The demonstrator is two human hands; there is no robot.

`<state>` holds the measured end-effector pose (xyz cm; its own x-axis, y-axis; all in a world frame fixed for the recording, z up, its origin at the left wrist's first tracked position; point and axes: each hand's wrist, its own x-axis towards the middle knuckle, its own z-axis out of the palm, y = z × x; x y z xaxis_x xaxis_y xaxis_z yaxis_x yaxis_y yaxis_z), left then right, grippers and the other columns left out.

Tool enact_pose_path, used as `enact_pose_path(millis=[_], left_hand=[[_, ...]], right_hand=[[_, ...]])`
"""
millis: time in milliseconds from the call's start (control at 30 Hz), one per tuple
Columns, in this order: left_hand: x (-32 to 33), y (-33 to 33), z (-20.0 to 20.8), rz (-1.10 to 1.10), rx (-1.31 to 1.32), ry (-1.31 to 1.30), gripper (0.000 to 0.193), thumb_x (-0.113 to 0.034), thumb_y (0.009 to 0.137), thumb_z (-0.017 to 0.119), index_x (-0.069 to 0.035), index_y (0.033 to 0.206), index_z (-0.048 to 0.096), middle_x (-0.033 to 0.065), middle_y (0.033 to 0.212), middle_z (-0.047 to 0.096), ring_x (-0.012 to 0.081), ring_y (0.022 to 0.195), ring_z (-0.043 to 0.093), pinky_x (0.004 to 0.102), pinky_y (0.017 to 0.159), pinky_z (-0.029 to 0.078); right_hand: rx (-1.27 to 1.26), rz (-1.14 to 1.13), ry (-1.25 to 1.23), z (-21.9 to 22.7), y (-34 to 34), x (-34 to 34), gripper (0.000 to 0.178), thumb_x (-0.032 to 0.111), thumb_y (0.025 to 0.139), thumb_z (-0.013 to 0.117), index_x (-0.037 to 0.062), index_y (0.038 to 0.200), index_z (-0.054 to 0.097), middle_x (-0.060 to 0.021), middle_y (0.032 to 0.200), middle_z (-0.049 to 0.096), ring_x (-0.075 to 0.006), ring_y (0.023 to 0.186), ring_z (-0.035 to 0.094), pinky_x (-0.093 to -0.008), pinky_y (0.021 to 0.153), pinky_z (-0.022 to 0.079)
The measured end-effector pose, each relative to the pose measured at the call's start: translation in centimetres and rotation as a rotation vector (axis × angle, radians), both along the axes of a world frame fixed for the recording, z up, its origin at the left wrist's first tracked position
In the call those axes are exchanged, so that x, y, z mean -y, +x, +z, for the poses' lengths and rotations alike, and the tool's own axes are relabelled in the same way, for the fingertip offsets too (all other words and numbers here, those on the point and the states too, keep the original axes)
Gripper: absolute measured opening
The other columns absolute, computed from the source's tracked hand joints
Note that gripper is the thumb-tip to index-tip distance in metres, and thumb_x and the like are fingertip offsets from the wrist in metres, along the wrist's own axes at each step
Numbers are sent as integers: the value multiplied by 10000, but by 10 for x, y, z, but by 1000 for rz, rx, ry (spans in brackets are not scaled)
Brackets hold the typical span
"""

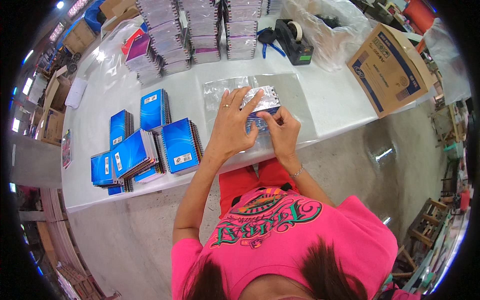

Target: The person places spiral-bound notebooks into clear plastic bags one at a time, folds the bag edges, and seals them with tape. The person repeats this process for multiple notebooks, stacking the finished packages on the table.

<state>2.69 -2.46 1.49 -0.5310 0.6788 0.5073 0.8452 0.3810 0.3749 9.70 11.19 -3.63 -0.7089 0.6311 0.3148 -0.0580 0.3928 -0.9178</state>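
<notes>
My left hand [231, 125] lies over a plastic-covered pack of spiral notebooks [268, 98], its fingers spread and pressing on the top. At the pack's near edge, my right hand [285, 132] has thumb and fingers pinched together on clear plastic film [260, 127]. The two thumbs are close to each other. Beneath the pack is a flat clear plastic sheet [295, 95]. To the left of my hands, several stacks of blue spiral notebooks [177, 142] lie unwrapped. The hands partly hide the pack.
Tall stacks of wrapped notebooks [205, 27] stand at the back of the white table [192, 82]. Beside them are blue-handled pliers [267, 40] and a black tape dispenser [297, 47]. A crumpled clear plastic bag [332, 42] and a cardboard box [387, 70] are at the right.
</notes>
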Motion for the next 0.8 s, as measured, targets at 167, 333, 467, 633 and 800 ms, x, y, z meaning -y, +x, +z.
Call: enact_pose_path(millis=[167,333,467,633,800], left_hand=[[2,-8,16,4,84,-99,661,-214,754,703,-113,1375,500,193,1308,517,384,1260,446,493,1126,274],[-13,-33,24,-41,167,-144,685,-309,732,757,-35,1322,543,214,1199,593,406,1178,510,442,1075,351],[23,-33,71,32,196,-216,691,-324,736,766,-50,1330,546,213,1262,572,368,1204,512,428,1082,346],[114,-65,148,108,-41,-37,636,-281,719,787,-53,1272,573,176,1185,623,313,1090,605,366,933,469],[171,-138,173,471,-430,-148,663,-162,756,733,-77,1365,485,163,1305,554,358,1231,503,410,1063,386]], right_hand=[[167,-53,188,-27,10,-13,426,311,731,837,44,659,513,-70,532,491,-193,471,416,-340,478,372],[137,-2,278,-49,32,-41,394,287,754,823,21,687,540,-93,575,530,-215,511,448,-345,505,389],[94,34,259,-44,48,-72,293,185,836,754,11,706,557,-101,576,529,-171,514,448,-319,506,385],[104,-58,319,-28,57,-117,286,159,878,716,7,704,548,-70,566,502,-116,516,426,-283,495,367],[83,-165,299,-7,55,-131,309,157,912,682,-1,693,532,-21,570,486,-85,531,394,-268,493,351]])
